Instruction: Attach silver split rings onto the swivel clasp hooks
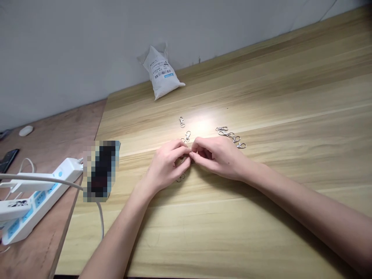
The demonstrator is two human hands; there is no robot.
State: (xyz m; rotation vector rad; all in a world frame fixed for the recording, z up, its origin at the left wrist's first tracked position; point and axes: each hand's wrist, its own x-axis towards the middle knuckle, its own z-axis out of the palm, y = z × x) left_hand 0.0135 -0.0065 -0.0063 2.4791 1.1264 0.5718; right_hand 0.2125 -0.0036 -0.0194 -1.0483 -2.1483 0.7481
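Observation:
My left hand (167,164) and my right hand (216,157) meet fingertip to fingertip over the light wooden table (261,217). Both are closed in a pinch around a small metal clasp that is mostly hidden between the fingers. A bit of silver metal (180,178) shows under my left hand. Loose silver swivel clasps lie just beyond the hands: one (181,122) farther back, one (187,136) close to my left fingers, and a small cluster (231,136) behind my right hand.
A white sealed pouch with a barcode label (161,71) leans against the grey wall. At the left, a white power strip (31,201) with cables lies on a darker desk, beside a blurred dark object (100,170). A white mouse (26,130) sits far left.

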